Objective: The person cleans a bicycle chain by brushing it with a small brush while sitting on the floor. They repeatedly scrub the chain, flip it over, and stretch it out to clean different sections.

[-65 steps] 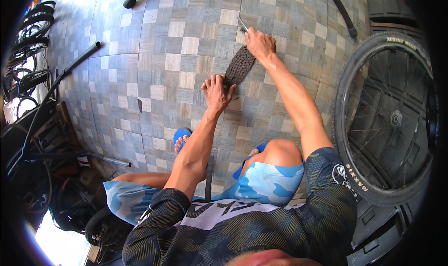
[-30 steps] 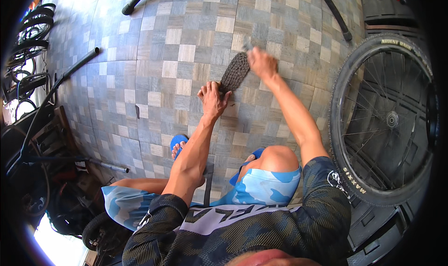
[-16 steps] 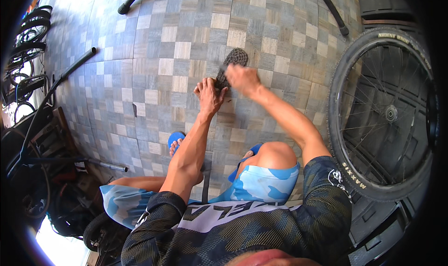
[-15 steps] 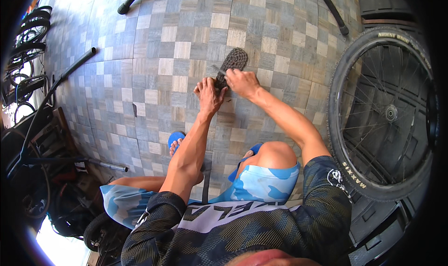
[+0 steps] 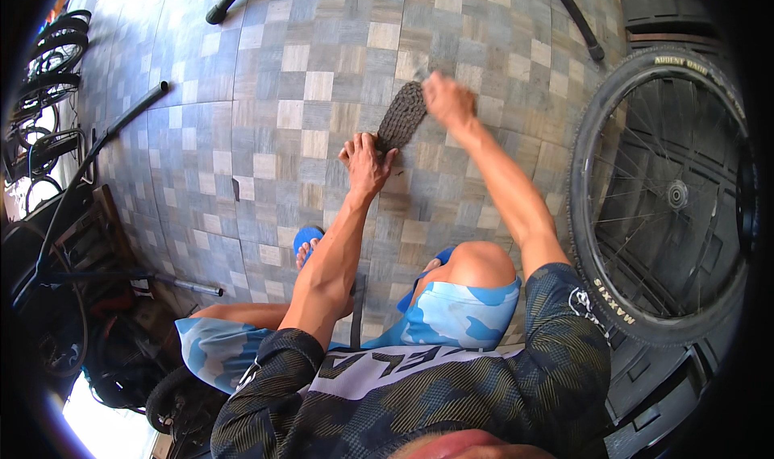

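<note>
A dark bicycle chain [image 5: 402, 117], folded into close rows, makes a long bundle on the tiled floor in front of me. My left hand [image 5: 365, 166] grips the bundle's near end, thumb on its right side and fingers on its left. Just right of the bundle's far end, my right hand [image 5: 449, 98] is curled closed and smeared by motion. A small greyish thing shows faintly at its fingertips, too blurred to name.
On the right, a bicycle wheel [image 5: 576, 177] with a black tyre leans against dark panels. Black stand legs [image 5: 133, 107] reach in from the left and the top. Several bicycles [image 5: 60, 44] stand at far left. My feet in blue slippers [image 5: 307, 235] are near the chain.
My right hand has moved away and to the right, from the chain's middle to beside its far end, uncovering more of the rows. My left hand keeps its grip on the near end.
</note>
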The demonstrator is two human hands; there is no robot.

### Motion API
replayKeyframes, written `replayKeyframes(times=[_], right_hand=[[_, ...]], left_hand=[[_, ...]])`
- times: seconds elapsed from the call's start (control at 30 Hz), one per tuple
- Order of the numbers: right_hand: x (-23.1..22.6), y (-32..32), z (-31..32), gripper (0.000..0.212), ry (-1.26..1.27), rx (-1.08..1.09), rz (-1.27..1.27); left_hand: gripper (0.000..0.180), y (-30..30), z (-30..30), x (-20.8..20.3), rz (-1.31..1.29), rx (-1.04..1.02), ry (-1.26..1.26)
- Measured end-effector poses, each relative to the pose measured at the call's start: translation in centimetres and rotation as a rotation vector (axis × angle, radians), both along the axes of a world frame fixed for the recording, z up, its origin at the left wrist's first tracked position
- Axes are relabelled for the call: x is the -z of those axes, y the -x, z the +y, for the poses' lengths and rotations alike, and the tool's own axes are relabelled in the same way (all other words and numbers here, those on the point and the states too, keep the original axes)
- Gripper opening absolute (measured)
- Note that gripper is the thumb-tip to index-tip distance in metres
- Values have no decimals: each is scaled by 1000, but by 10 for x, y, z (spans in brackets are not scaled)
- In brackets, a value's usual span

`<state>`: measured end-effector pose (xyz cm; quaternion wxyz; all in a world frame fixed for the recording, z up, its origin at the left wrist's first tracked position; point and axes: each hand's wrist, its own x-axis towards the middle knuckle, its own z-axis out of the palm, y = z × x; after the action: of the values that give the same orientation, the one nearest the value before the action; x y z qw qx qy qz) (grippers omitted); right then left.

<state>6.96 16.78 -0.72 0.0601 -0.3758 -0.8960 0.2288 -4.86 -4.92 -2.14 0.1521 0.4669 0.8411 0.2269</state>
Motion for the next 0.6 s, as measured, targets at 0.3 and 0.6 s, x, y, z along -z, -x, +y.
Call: replayKeyframes(times=[0.3,0.6], right_hand=[[6,-5,-4,37,47,85,-6],[-46,-34,95,36,65,199,-387]], left_hand=[[53,-3,4,-4,-41,-7,53],[56,0,2,0,-64,-16,8]])
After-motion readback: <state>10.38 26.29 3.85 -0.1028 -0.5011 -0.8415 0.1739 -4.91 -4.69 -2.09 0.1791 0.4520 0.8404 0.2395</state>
